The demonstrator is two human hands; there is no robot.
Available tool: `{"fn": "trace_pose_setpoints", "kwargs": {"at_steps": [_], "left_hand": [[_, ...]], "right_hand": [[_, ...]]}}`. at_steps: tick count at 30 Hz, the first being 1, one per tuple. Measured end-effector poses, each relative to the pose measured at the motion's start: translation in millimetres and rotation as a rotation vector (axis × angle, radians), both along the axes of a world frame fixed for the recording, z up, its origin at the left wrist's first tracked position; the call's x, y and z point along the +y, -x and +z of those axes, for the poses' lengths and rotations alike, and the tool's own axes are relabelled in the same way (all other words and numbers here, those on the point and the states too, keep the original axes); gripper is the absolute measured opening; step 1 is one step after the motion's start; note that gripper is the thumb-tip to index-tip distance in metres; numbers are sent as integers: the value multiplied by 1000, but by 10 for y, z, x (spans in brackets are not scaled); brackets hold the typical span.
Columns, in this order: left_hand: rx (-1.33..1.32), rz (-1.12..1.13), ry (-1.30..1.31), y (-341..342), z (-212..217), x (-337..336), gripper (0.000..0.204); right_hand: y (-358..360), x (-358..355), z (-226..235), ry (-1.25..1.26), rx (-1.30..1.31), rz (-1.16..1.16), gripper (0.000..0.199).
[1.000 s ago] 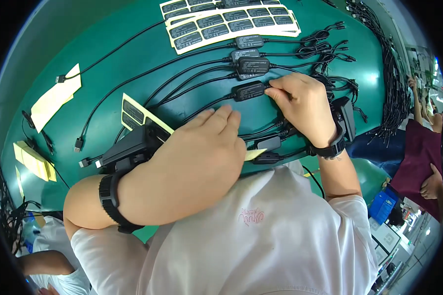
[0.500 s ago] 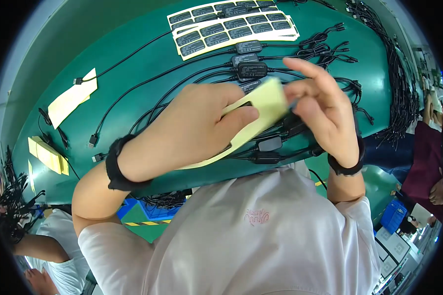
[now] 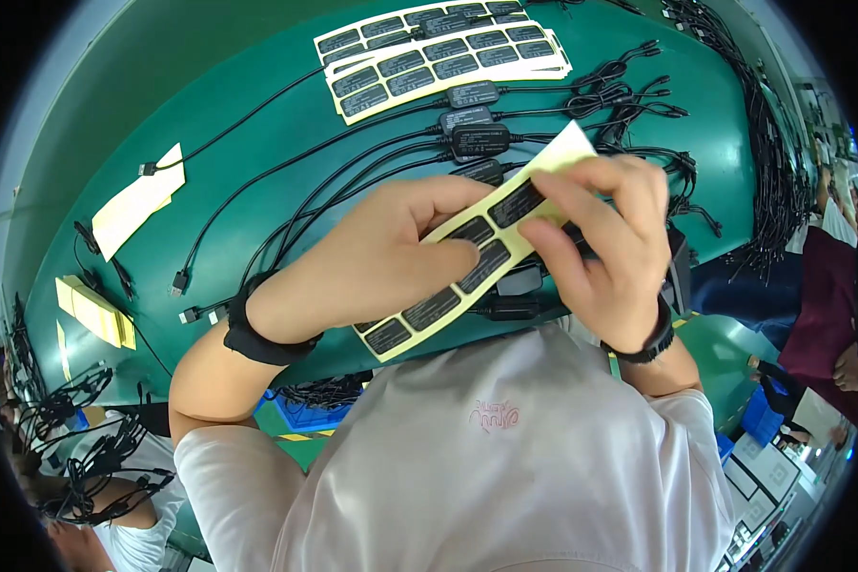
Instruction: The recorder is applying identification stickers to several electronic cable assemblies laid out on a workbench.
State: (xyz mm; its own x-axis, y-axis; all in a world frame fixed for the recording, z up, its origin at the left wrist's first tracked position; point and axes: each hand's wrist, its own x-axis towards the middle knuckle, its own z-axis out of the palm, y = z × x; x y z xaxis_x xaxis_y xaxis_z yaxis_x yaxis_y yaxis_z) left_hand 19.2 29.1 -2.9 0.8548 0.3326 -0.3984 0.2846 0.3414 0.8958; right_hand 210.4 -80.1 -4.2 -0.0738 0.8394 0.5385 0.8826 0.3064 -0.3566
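Note:
A strip of yellow backing sheet with black label stickers (image 3: 433, 310) slants across the middle, its far right end bare. My left hand (image 3: 381, 253) is closed on it, thumb on top of the stickers. Closed at the sheet's right end is my right hand (image 3: 605, 248), with index fingertip and thumb at the edges of one black label (image 3: 517, 203). Whether that label has lifted, I cannot tell. Behind and under the sheet lie black cables with flat boxy modules (image 3: 481, 141), partly hidden by my hands.
Sheets of black labels (image 3: 405, 71) lie at the back of the green table (image 3: 248, 124). Bare yellow backing pieces (image 3: 138, 205) and a stack of yellow strips (image 3: 95, 310) are at left. Cable bundles (image 3: 748, 172) line the right edge. Other people sit at both sides.
The label sheet has turned, so its black stickers now face up. My right hand has come down and left onto the sheet's end. A cable bundle has come into view at lower left.

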Motion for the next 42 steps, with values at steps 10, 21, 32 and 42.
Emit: {"fn": "trace_pose_setpoints", "kwargs": {"at_steps": [10, 21, 32, 42], "left_hand": [[-99, 30, 32, -3, -103, -123, 23], [88, 242, -21, 4, -118, -95, 30], [-122, 316, -732, -23, -202, -285, 17], [66, 357, -13, -15, -89, -174, 25]], "right_hand": [[10, 21, -89, 265, 340, 67, 38], [142, 45, -139, 55, 134, 92, 40], [186, -21, -190, 169, 124, 103, 31], [94, -24, -103, -75, -61, 247, 29]]}}
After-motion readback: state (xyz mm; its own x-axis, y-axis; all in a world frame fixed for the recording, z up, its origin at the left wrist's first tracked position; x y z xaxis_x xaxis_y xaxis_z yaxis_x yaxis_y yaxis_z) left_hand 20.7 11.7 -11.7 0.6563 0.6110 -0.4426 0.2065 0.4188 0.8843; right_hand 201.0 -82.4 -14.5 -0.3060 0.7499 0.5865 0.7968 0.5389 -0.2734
